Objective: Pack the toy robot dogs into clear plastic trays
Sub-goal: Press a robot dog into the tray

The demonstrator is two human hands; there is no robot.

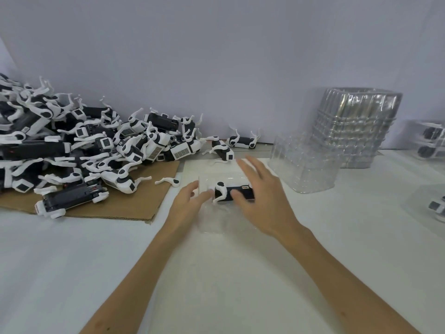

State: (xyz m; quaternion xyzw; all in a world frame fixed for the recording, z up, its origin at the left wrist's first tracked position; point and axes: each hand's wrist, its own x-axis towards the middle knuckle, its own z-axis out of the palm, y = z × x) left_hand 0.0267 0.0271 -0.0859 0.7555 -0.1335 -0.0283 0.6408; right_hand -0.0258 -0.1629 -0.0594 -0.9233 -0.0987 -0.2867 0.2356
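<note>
Pale wall behind a white desk, seen from my head looking down at both my hands.

Centre: a clear plastic tray lies flat on the desk, and one toy robot dog, black-bodied with white legs, lies on its side in the tray's far part. My right hand is spread wide over the tray's right end, fingers straight and apart, with the thumb touching the dog's black body. My left hand rests at the tray's left edge, fingertips reaching to just beside the dog's white leg. Motion blur hides whether it pinches the edge or only touches it. The two hands are apart, one at each end of the dog.

Left: a large heap of unpacked dogs lies tangled on a brown cardboard sheet. A loose white leg lies at the sheet's right edge, near my left hand. Two single dogs lie apart from the heap, near the wall.

Right: a tall stack of empty clear trays stands by the wall, with a lower stack just in front of it. At the far right edge are trays already holding dogs.
</note>
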